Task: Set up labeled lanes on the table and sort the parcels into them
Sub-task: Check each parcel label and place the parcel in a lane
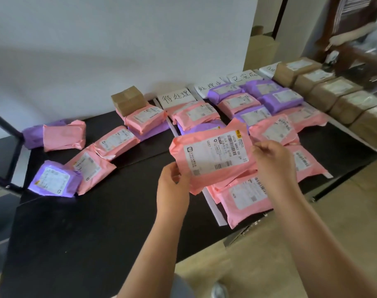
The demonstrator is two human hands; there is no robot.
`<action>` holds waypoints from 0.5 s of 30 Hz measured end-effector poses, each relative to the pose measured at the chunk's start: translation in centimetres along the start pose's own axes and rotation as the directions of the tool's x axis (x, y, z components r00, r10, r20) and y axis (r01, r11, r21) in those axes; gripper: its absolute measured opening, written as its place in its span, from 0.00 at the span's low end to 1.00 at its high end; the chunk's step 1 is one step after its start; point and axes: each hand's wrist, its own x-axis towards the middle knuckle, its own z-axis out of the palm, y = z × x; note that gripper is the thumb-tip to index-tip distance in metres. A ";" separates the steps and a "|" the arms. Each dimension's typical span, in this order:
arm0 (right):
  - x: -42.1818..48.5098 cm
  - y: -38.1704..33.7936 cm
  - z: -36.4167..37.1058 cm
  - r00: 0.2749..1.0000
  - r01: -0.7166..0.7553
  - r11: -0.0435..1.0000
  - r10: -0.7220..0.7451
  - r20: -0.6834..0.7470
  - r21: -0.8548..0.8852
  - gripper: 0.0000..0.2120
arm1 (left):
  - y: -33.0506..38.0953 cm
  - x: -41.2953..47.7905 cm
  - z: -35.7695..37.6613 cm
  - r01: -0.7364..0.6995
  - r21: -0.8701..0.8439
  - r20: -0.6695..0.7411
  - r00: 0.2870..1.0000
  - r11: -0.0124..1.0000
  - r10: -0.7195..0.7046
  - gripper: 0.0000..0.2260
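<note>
Parcel point(209, 155): pink, crinkled; white barcoded label up; held above worktop point(97, 222);
Left hand point(172, 183): fingers pinch its near corner;
Right hand point(273, 162): fingers grasp its right edge

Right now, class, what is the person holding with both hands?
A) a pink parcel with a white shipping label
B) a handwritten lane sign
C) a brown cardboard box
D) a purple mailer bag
A: the left hand and right hand grip opposite edges of the pink parcel, its white label facing the camera, held over the black table.
</note>
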 end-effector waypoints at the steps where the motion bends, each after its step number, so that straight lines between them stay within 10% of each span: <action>1: 0.6 0.4 -0.2 1.000 -0.014 1.000 0.014 0.009 0.009 0.07 | 0.0 0.0 0.8 -0.003 0.000 0.005 1.000 1.000 0.003 0.15; 15: 12.6 3.2 3.7 0.987 0.056 0.969 -0.018 0.161 -0.239 0.10 | 0.9 10.1 8.1 0.079 0.047 0.030 0.996 0.996 -0.081 0.12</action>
